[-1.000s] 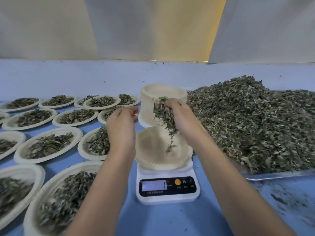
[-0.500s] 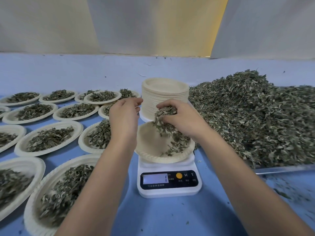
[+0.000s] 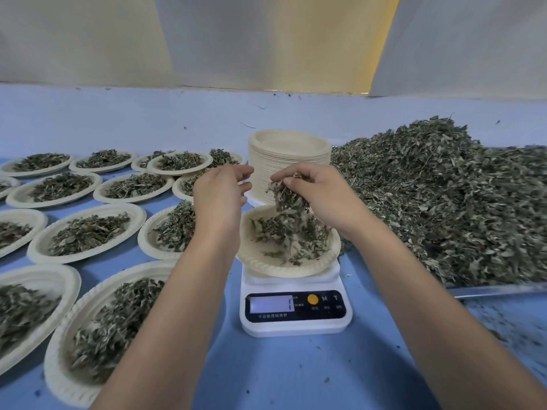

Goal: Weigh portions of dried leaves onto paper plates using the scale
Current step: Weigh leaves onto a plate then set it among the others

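Along the left edge of the blue bench (image 3: 296,374) lie rows of pale, round, crimped-rim filled paper plates (image 3: 136,214), each already carrying a low heap of leaves. Just right of them the left hand (image 3: 220,196) hovers with its fingers loose and apart, holding nothing, beside the plate being filled.

That pale paper plate on the scale (image 3: 266,266) sits on the white digital kitchen scale (image 3: 296,309) near the bench's front edge. A thin scatter of leaves covers its floor; the display is lit, but its reading is too faint to trust. Behind it stands a tall stack of unused paper plates (image 3: 290,155).

Above the plate the right hand (image 3: 322,196) has its fingers curled round a clump of dried grey-green leaves (image 3: 288,193), with bits trailing down into the plate. At the right edge of the bench a large pile of loose dried leaves (image 3: 444,196) fills a flat metal tray (image 3: 497,290).

The leaves look very light, brittle and tangled, so they would crumble if squeezed and drift if dropped from high up. A loose, cupped pinch suits them, released low over the plate a little at a time. The flimsy plate is best lifted from beneath its rim.
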Action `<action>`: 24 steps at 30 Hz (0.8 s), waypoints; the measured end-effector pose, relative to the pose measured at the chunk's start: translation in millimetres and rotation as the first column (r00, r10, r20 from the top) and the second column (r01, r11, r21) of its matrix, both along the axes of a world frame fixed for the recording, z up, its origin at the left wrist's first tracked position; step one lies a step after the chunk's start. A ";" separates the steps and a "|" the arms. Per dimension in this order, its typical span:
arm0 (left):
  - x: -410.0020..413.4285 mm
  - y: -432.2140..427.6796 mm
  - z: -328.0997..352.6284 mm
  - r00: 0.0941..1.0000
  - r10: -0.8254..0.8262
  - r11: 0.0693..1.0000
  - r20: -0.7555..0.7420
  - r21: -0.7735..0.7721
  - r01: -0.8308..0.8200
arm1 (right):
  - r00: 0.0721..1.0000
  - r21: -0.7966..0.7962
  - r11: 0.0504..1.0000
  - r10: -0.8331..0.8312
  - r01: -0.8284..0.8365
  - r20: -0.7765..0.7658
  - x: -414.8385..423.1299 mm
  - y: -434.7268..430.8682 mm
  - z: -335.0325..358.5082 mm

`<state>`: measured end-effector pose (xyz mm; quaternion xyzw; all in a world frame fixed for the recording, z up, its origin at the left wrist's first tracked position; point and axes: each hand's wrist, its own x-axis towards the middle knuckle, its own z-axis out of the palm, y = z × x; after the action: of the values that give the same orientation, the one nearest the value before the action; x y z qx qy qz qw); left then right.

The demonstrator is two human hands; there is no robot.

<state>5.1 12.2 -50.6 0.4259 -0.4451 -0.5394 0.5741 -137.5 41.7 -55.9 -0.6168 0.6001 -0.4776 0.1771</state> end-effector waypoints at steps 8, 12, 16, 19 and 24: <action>0.2 -0.7 -0.4 1.000 -0.003 1.000 0.002 0.019 0.002 | 0.997 -0.005 1.000 0.018 -0.018 0.077 1.9 -0.4 -0.5; 0.7 -1.3 -1.5 1.000 -0.004 1.000 0.006 0.012 0.004 | 0.995 -0.023 1.000 0.006 -0.004 0.103 0.9 -0.7 2.5; 0.8 -2.1 -1.8 1.000 -0.006 1.000 0.010 0.022 0.006 | 0.994 -0.016 1.000 0.015 -0.014 0.109 0.3 1.2 2.2; 0.8 -1.6 -2.3 1.000 -0.013 1.000 0.016 0.020 0.012 | 0.993 0.003 0.998 0.061 -0.062 0.098 1.1 2.2 1.6; 0.6 -0.5 -2.7 0.999 -0.022 1.000 0.023 0.016 0.021 | 0.993 0.046 0.993 0.105 -0.108 0.059 0.1 2.6 1.8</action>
<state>5.7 11.7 -53.3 0.4316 -0.4522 -0.5440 0.5598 -137.4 44.3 -54.0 -0.6297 0.5725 -0.4700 0.2343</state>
